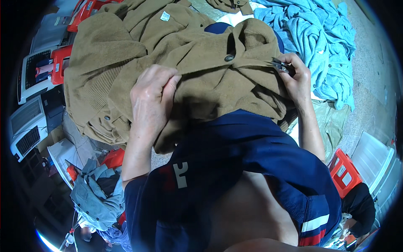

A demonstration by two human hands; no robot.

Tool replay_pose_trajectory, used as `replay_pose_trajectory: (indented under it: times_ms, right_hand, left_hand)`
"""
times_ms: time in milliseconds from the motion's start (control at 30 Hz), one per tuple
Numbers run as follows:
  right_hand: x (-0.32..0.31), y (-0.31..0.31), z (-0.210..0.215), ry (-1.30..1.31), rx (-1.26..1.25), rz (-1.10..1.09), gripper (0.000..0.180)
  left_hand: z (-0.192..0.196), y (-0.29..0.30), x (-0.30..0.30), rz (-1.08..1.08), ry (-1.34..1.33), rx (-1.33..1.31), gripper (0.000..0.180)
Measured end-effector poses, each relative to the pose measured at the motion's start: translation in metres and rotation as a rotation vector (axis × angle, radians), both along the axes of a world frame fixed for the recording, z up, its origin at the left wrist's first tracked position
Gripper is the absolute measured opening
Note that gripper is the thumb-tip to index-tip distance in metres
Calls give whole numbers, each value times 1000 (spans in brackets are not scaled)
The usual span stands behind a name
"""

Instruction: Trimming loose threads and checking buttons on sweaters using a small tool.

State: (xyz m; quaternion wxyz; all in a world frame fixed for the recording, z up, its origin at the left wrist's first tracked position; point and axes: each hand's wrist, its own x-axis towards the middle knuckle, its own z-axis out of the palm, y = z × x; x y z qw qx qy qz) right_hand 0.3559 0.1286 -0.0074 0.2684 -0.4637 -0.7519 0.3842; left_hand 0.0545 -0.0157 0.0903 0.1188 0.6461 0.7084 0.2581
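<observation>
A brown knitted cardigan (163, 50) lies bunched across my lap. My left hand (152, 94) is closed on its front edge, thumb and fingers pinching the knit. Between the two hands that edge runs nearly straight, with a dark button (229, 58) on it. Small dark thread snips (283, 66) are in my right hand (297, 77), their tips at the cardigan's edge on the right. Whether the right fingers also grip the knit, I cannot tell. A second button (107, 118) shows on the brown knit at the lower left.
Light-blue knitwear (312, 42) is heaped at the far right, over a pale green sheet (329, 122). Red plastic stools or chairs stand at the left (61, 63) and right (344, 172). Grey-blue garments (98, 195) are piled at the lower left, near white plastic units (29, 126).
</observation>
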Motion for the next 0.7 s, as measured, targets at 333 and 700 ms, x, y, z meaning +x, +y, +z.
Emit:
replay_pose_trajectory:
  times_ms: [333,700]
  right_hand:
    - [-56,-4,83,399,725,421,31]
    - [-77,-6,76,458,274,600,16]
  left_hand:
    - [33,61,30,-106,-1104,-321,18]
    - [27,62,24,-267,-926,-325,11]
